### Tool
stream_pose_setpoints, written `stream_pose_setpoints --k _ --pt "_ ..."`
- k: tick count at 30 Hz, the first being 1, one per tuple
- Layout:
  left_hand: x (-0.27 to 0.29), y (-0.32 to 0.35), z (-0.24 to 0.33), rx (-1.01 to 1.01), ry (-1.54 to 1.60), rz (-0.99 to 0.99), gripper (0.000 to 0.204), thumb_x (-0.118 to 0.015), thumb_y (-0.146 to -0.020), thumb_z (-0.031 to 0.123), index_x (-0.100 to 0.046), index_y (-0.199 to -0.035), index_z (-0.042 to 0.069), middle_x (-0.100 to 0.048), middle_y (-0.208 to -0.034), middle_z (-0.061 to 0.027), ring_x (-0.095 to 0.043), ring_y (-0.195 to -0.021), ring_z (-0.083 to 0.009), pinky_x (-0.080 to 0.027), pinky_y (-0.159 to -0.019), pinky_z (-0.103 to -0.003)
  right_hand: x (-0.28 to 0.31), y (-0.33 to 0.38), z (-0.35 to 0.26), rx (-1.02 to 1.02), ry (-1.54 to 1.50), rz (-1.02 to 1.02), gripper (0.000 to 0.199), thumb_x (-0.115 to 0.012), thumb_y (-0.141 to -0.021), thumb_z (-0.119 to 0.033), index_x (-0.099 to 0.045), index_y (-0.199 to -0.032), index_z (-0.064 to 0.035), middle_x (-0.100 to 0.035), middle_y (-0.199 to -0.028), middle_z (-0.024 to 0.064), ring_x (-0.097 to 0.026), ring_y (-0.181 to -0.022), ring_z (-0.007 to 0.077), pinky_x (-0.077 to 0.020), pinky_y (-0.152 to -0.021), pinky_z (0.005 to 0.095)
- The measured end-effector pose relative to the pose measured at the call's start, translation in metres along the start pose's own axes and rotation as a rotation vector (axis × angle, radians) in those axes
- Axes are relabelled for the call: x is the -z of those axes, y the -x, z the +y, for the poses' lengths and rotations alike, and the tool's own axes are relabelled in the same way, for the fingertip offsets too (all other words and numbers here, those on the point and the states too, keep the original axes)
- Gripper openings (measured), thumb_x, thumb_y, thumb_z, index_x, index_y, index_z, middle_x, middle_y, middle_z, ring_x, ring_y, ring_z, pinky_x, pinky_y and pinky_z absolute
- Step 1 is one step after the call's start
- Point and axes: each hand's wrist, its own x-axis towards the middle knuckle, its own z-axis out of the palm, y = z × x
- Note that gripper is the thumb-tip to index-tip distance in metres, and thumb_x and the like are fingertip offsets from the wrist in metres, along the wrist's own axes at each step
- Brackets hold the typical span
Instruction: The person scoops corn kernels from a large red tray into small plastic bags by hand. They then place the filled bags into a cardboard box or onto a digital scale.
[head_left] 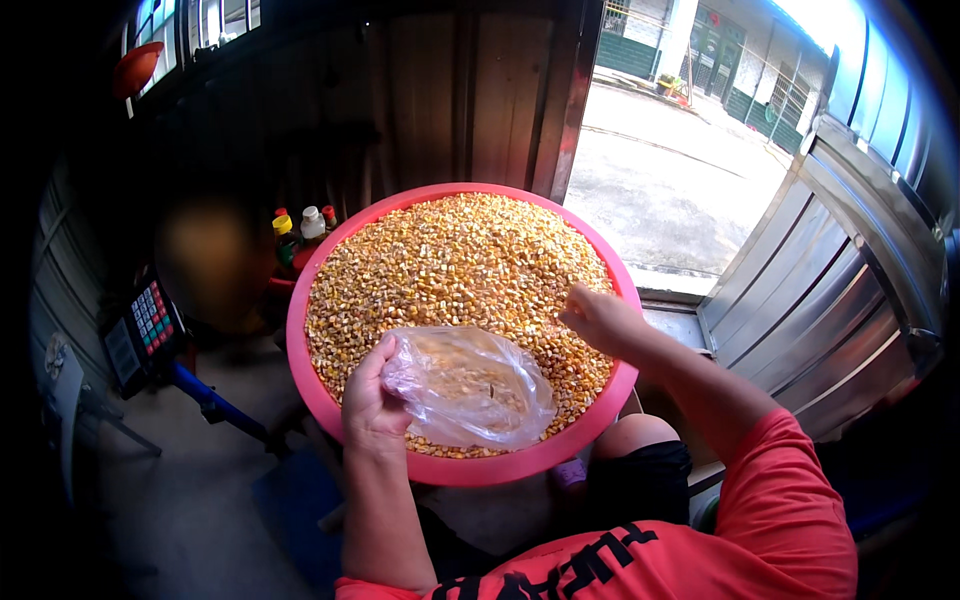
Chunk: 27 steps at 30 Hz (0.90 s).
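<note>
Shadow swallows most of the left and far-left of the scene, so the blurred shape beyond the weighing scale point(143, 330) cannot be made out, and the small bottles point(300, 232) with coloured caps just past the basin's far-left rim are half lost in the dark. Part of the grain is hidden under the clear plastic bag point(470, 388), whose thin film shows only a hazy yellow inside; whether it already carries kernels or merely lets the heap show through is hard to tell. The bag's mouth is not clearly visible.

The bag lies on the near part of the corn kernels point(460, 260), inside the round pink basin point(300, 345), its long axis running left to right, the gathered end at the left and the puffed body bulging toward the right.

The left hand point(372, 395) comes up from the near edge, forearm almost straight, fingers and thumb closed on the bag's left end, pinching the film. The right hand point(600, 318) reaches in from the right over the basin's right rim, wrist bent, fingers curled down into the grain at the right side of the heap; whether they enclose any kernels cannot be told. A red sleeve point(790, 500) covers the right upper arm, and a bare knee point(635, 440) shows just near the basin's near-right rim.
</note>
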Motion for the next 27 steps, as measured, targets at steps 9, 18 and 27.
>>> stream_pose_setpoints --k 9,18,27 --pt "-0.009 -0.002 -0.014 -0.053 -0.017 0.090 0.008 -0.057 -0.086 0.010 -0.058 -0.090 0.004 -0.060 -0.080 -0.0049 -0.059 -0.070 -0.0158 -0.050 -0.065 -0.031 -0.069 0.024 -0.013 0.065 0.065 0.079 0.035 -0.051 -0.087 -0.037 -0.045 -0.089 -0.0030 -0.061 -0.080 0.0201 -0.060 -0.077 0.0380 -0.0461 -0.067 0.0477" --pt "-0.002 -0.005 -0.018 -0.034 -0.007 -0.012 0.013 -0.060 -0.084 0.010 -0.058 -0.095 0.005 -0.061 -0.087 -0.0067 -0.060 -0.078 -0.0181 -0.051 -0.072 -0.033 -0.045 -0.010 0.001 0.034 -0.310 0.179 0.022 -0.055 -0.087 -0.021 -0.051 -0.078 -0.0012 -0.053 -0.062 0.0144 -0.055 -0.058 0.0245 -0.0431 -0.055 0.0373" --pt "-0.007 -0.008 -0.024 -0.039 -0.094 -0.021 0.021 -0.052 -0.089 0.017 -0.054 -0.100 0.000 -0.060 -0.091 -0.0105 -0.061 -0.080 -0.0196 -0.051 -0.073 -0.032 0.022 -0.018 -0.142 0.142 -1.351 -0.352 0.023 -0.048 -0.094 -0.027 -0.046 -0.077 -0.0104 -0.036 -0.056 -0.0026 -0.028 -0.043 0.0058 -0.0212 -0.038 0.0220"
